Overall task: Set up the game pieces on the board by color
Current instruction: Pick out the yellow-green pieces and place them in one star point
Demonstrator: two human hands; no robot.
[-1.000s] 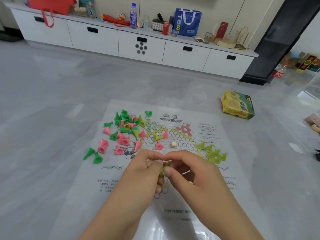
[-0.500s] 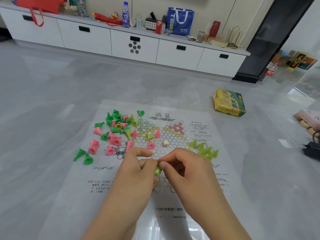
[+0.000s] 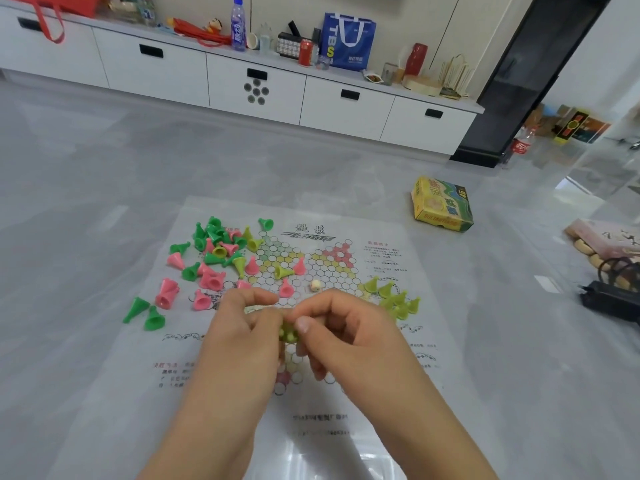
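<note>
Grey glossy floor (image 3: 104,161), printed game sheet (image 3: 346,427) lying flat, yellow box (image 3: 441,205) beside it

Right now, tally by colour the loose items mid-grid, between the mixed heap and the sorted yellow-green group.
Pink pieces: 2
Yellow-green piece: 1
Cream bead: 1
Total: 4
Held piece excluded.

One board (image 3: 242,393), centre. Two hands: left hand (image 3: 239,341), right hand (image 3: 349,337). About seven yellow-green cones (image 3: 398,301) grouped at centre right. Many green cones (image 3: 152,318) and pink cones (image 3: 168,294), upper left; overlap prevents exact count. One box (image 3: 441,206), upper right.
</note>
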